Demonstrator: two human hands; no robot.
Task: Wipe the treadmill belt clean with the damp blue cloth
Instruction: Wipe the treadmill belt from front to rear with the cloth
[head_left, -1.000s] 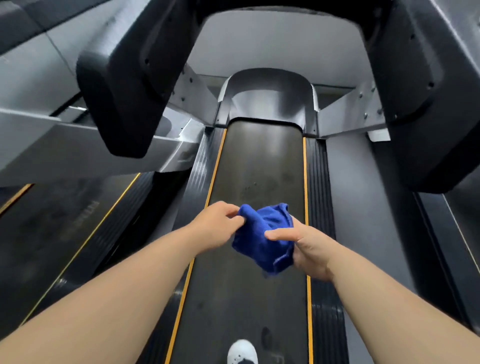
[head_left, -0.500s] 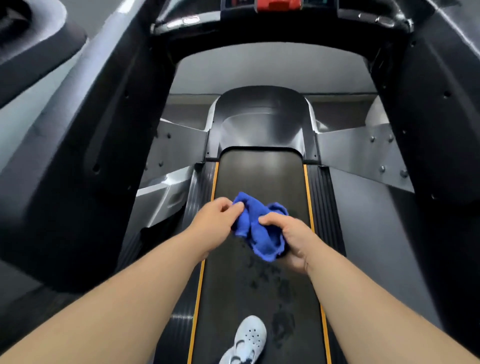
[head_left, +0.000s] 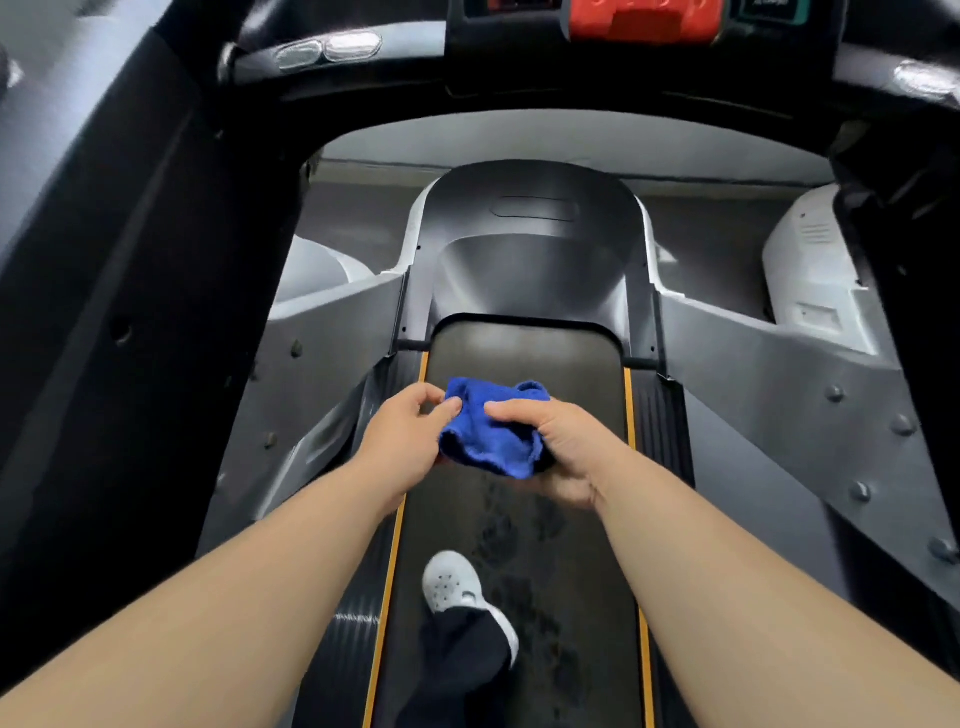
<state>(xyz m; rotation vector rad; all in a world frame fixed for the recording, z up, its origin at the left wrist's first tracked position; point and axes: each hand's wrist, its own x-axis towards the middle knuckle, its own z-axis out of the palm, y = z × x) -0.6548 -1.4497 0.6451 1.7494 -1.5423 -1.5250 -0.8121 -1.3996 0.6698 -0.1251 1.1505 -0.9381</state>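
Now, left grip (head_left: 402, 441): pinching the crumpled blue terry cloth (head_left: 483, 441) (at its edge).
Right grip (head_left: 563, 452): clutching it over the dark treadmill belt (head_left: 524, 353).

Arms: left arm (head_left: 234, 597) and right arm (head_left: 753, 597), bare from wrist to frame edge.
Hands: left hand (head_left: 402, 441) and right hand (head_left: 563, 447), bare.
Shoe (head_left: 451, 584): white, clog-like, rounded toe, small round holes across the top.
Trouser leg (head_left: 457, 670): dark navy, loose, hem draped over the shoe's back.
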